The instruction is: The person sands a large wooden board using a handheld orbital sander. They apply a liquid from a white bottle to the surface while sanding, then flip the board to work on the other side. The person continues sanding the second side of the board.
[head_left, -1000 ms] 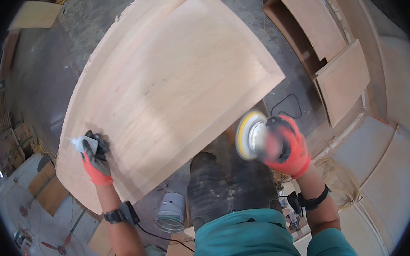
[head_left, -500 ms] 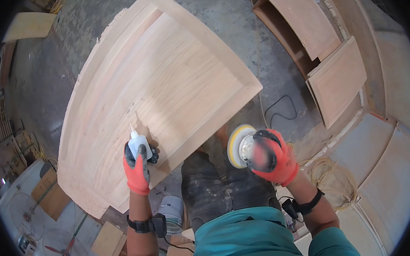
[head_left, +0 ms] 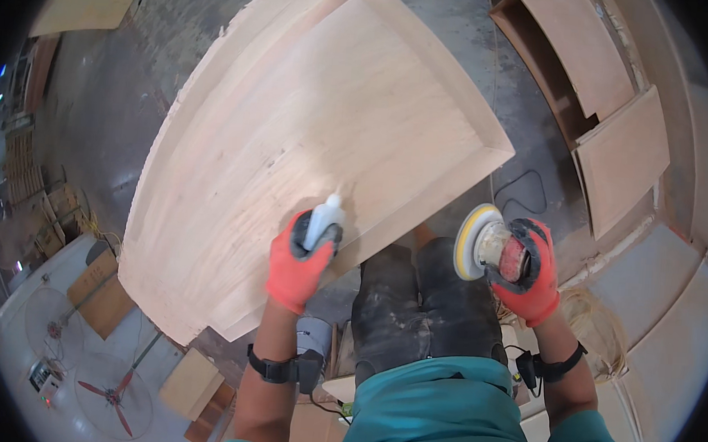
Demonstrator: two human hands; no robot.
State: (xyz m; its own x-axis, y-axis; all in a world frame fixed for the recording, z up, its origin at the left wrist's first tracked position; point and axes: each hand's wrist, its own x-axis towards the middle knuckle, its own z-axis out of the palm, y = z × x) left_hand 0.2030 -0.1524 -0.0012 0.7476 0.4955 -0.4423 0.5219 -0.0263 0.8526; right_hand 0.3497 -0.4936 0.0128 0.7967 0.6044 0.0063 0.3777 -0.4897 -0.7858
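A white glue-type squeeze bottle with a narrow tip (head_left: pixel 323 222) is gripped in my left hand (head_left: pixel 295 260), which wears a red glove with dark fingertips. It is held over a large pale wooden panel (head_left: pixel 361 123) with a framed border and one ragged edge. In my right hand (head_left: pixel 536 275), gloved the same way, is a round orbital sander (head_left: pixel 492 242). Its yellow-and-white pad stands on edge, facing left, off the panel and beside the panel's near right corner.
Wooden boards and an open box-like piece (head_left: pixel 625 154) lie at the right. A coiled hose (head_left: pixel 593 324) rests below them. Near my left forearm stands a grey bucket (head_left: pixel 313 335). Fans (head_left: pixel 116 397) and wood offcuts (head_left: pixel 193 384) are at the lower left.
My left hand and the bottle have moved right across the panel. The right hand has turned with the sander. The whole view has shifted, so the panel sits farther right and higher.
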